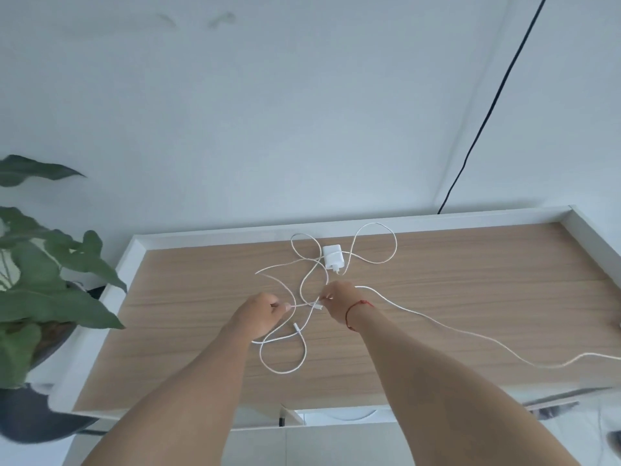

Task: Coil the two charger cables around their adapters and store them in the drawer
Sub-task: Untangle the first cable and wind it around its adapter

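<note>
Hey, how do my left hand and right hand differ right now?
The right hand has a red string on its wrist; the left hand has a bare wrist. The right hand lies closer to the adapter than the left hand. Both pinch white cable above the desk.

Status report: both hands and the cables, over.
Left hand and right hand both pinch thin white cable. White square adapter lies beyond them on wooden desktop. Loops tangled, nothing coiled.

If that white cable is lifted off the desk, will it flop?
Probably floppy: the white cable lies in loose loops. Likely to tangle, since strands cross beside the adapter. Seems light: left hand and right hand just pinch it.
</note>
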The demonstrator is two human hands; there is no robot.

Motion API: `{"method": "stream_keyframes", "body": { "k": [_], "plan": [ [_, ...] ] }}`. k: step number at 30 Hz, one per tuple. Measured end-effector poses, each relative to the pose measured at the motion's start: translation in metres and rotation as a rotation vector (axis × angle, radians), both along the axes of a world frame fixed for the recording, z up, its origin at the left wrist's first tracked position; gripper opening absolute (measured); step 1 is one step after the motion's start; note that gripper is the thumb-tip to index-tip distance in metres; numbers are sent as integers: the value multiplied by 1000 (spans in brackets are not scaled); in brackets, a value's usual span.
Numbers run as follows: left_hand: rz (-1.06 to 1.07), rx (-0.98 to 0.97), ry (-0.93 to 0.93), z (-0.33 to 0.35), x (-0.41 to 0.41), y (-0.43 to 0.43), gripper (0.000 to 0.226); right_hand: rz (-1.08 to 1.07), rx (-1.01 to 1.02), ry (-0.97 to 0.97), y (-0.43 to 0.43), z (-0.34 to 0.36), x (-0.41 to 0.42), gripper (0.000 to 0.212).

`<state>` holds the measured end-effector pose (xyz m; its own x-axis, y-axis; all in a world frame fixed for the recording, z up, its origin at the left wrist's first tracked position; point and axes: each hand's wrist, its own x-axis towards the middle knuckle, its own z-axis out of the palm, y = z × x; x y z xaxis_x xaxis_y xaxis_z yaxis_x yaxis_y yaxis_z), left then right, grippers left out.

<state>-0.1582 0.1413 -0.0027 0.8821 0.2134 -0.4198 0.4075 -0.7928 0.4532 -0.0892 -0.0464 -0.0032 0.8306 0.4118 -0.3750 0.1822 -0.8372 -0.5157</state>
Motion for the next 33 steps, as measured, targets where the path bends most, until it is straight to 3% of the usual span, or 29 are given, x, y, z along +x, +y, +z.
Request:
{"method": "stream_keyframes", "body": {
  "k": [4, 15, 21, 26, 33],
  "plan": [
    [-4, 23, -2, 8, -7, 37, 37, -69, -8, 0, 35, 3, -12, 23],
    [20, 99, 39, -8, -46, 151, 39, -357, -299, -90, 61, -24, -36, 29],
    [-4, 33, 40, -21, -52, 170, 42, -159, -134, 55, 116, -31, -50, 35],
    [0, 64, 78, -28, -57, 179, 38, 11, -50, 83, 171, -35, -62, 23],
    [44, 168, 88, -27, -68, 218, 42, -111, -189, 45, 169, -51, -63, 25]
  ]
}}
